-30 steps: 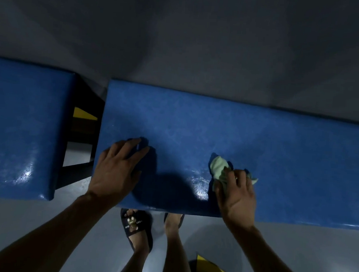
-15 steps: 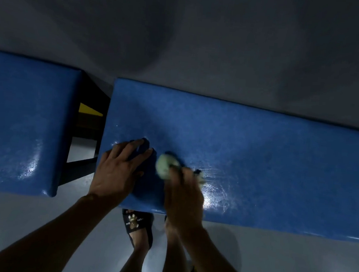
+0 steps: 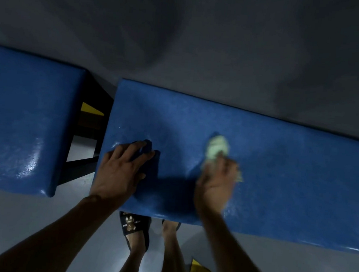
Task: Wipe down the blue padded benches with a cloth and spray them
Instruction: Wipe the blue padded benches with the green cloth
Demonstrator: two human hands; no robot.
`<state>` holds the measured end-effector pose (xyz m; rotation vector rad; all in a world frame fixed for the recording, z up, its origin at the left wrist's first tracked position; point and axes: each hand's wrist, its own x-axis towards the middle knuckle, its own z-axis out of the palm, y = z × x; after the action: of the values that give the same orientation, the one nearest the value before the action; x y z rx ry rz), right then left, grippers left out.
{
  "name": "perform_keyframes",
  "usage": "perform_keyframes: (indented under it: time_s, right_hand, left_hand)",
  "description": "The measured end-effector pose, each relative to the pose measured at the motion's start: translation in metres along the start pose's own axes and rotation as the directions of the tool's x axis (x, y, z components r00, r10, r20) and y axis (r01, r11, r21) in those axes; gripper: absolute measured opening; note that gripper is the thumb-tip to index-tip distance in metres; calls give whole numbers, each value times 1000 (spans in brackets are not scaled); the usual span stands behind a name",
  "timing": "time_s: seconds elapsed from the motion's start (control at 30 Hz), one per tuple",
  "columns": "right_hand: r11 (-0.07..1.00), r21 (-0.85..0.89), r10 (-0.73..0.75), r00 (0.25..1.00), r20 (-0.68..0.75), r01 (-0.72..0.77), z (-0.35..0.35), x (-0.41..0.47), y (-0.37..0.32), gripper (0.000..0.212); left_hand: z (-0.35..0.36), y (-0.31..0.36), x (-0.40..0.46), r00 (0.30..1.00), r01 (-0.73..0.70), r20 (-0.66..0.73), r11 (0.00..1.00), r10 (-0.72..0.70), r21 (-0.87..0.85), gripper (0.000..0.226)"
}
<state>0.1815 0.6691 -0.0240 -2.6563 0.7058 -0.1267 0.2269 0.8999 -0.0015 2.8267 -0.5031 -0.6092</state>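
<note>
The right hand has its fingers curled over a pale green cloth, pressing it onto the top of the blue bench (the hand is blurred; bunched cloth shows beyond the fingertips). The left hand lies flat, fingers straight and spread, holding nothing, near the bench's left end. Both forearms reach up from the lower edge. A second bench stands apart at left.

Scene is reading dim and bluish overall. Glare is showing on the left bench near its front edge. Right hand and cloth are smearing with motion blur; left hand is staying sharp, casting a dark shadow. Wide-angle bending is curving the edges
</note>
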Motion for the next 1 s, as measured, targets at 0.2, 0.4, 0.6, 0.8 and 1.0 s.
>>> perform_keyframes:
  time_s: [0.2, 0.4, 0.6, 0.8, 1.0]
  right_hand:
    - [670, -12, -708, 644, 290, 742, -13, 22, 13, 44]
    - [994, -112, -7, 1000, 19, 9, -53, 104, 112, 53]
    - [991, 48, 118, 982, 149, -127, 10, 42, -32, 63]
    - [758, 50, -626, 703, 337, 651, 8, 43, -28, 57]
    - [988, -142, -48, 994, 101, 62, -56, 123, 123, 49]
  left_hand:
    - [0, 1, -1, 1000, 9, -17, 1000, -9, 3, 73]
    - [4, 1, -2, 999, 4, -47, 1000, -5, -17, 73]
    - [5, 0, 0, 999, 15, -29, 1000, -16, -23, 74]
    - [1, 3, 0, 999, 7, -42, 1000, -7, -16, 77]
    - [6, 1, 1, 997, 4, -81, 1000, -6, -29, 77]
